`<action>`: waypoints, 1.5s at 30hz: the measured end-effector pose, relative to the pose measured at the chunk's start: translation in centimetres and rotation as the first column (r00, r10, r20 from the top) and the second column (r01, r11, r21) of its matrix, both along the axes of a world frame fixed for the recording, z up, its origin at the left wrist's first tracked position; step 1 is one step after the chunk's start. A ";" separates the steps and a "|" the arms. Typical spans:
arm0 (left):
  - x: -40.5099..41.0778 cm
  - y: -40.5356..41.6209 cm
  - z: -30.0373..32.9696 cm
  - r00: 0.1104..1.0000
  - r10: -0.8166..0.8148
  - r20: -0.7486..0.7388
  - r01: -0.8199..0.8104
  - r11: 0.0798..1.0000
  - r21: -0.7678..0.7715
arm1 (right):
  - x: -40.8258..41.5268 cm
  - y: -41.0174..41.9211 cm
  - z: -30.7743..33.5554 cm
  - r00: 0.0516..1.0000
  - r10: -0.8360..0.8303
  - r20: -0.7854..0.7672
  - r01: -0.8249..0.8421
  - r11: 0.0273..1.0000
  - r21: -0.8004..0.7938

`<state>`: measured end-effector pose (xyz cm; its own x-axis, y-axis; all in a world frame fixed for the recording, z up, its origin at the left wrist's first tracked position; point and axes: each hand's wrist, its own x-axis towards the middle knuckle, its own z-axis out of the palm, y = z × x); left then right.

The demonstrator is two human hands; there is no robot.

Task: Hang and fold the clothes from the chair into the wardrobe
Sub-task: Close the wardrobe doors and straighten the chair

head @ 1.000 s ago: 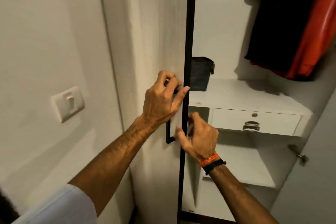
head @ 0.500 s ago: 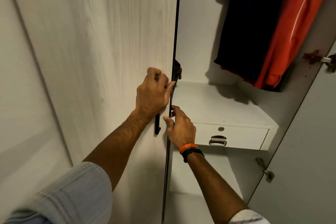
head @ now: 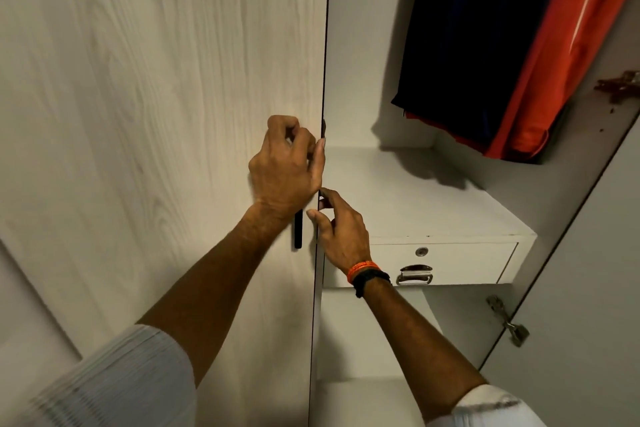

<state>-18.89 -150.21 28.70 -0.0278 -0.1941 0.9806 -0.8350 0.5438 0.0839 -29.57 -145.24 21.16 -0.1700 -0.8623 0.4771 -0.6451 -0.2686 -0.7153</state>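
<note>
Wardrobe [head: 433, 204]: two garments [head: 502, 45] hanging.

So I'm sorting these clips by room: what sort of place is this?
Most likely a bedroom or dressing area, at a built-in wardrobe: hanging clothes, a wood-grain door and a small drawer.

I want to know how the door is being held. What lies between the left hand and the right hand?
In the head view, the dark edge of the wardrobe door runs between them: the left hand grips the black handle on its front, and the right hand is at the edge.
</note>
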 end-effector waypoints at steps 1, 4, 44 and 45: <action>0.1 0.2 0.1 1.000 -0.015 -0.009 0.015 1.000 0.009 | -0.1 0.1 0.1 1.000 -0.004 0.012 0.004 1.000 0.009; -0.2 1.6 0.4 0.997 -0.082 -0.014 0.082 0.997 0.008 | -1.2 1.2 0.5 0.998 -0.050 0.045 0.048 0.999 0.024; -46.7 45.7 -0.7 0.541 -0.834 0.108 0.631 0.487 0.604 | -44.5 52.2 -1.5 0.606 -0.793 0.058 0.789 0.609 0.083; -46.3 45.9 -0.7 0.555 -0.826 0.094 0.622 0.488 0.613 | -44.6 52.2 -1.7 0.618 -0.783 0.072 0.778 0.623 0.086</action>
